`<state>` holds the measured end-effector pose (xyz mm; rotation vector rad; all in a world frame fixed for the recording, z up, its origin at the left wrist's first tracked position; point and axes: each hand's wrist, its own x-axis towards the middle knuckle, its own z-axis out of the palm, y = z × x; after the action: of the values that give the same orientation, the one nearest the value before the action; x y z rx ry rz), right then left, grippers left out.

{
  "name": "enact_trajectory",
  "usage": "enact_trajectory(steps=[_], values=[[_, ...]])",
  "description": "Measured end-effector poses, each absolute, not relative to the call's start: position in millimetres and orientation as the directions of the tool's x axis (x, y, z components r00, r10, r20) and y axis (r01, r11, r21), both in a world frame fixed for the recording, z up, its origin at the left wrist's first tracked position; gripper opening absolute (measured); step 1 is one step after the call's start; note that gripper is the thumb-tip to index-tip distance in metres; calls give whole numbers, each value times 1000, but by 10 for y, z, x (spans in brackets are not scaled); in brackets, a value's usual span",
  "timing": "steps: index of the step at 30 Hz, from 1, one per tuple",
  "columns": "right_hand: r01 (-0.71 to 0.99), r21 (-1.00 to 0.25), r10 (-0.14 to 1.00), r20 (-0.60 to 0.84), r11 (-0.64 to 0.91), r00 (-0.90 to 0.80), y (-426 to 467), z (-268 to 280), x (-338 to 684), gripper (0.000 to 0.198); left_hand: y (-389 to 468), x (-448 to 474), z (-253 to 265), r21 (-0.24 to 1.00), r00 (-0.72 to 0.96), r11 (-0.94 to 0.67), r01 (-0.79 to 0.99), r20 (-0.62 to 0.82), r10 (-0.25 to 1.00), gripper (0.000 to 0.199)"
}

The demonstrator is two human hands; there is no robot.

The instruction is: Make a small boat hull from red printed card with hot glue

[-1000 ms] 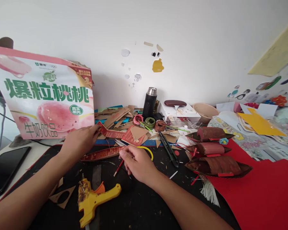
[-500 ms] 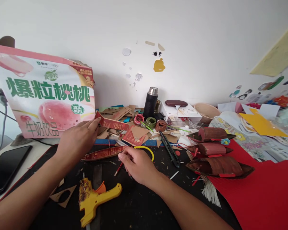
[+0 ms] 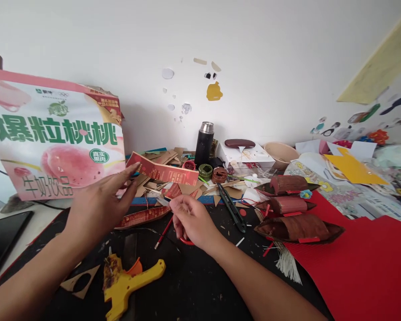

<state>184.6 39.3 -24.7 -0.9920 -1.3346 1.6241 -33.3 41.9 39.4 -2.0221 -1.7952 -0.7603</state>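
Observation:
My left hand [image 3: 98, 200] pinches one end of a folded red cardboard strip [image 3: 169, 172], which is raised over the scrap pile. My right hand [image 3: 194, 220] is closed around scissors [image 3: 187, 242]; part of a red handle loop shows below the fingers and a pale blade points left, the rest hidden by the hand. Between my hands a boat-shaped red cardboard piece [image 3: 143, 217] lies on the black mat. A red pencil [image 3: 163, 232] rests beside it. Nearer to me lies a yellow glue gun [image 3: 130, 283].
A large drink carton [image 3: 53, 133] stands at left, near a phone [image 3: 8, 240]. Cardboard scraps [image 3: 160, 158], a black flask [image 3: 204, 145] and small jars [image 3: 219, 174] stand behind. A utility knife [image 3: 231, 207] and several brown model boats [image 3: 299, 228] lie right, by red card [image 3: 354, 258].
The red strip has moved right and up off the scraps, held by my left hand. The scissors have turned in my right hand: the yellow loop is gone from sight and a red one shows below.

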Motion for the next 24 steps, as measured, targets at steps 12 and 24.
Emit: enact_trajectory(steps=[12, 24], values=[[-292, -946, 977, -84, -140, -198, 511, -185, 1916, 68, 297, -191, 273, 287, 201, -412, 865, 554, 808, 40], [-263, -957, 990, -95, -119, -102, 515, -146, 1950, 68, 314, -182, 217, 54, 365, -527, 848, 662, 655, 34]])
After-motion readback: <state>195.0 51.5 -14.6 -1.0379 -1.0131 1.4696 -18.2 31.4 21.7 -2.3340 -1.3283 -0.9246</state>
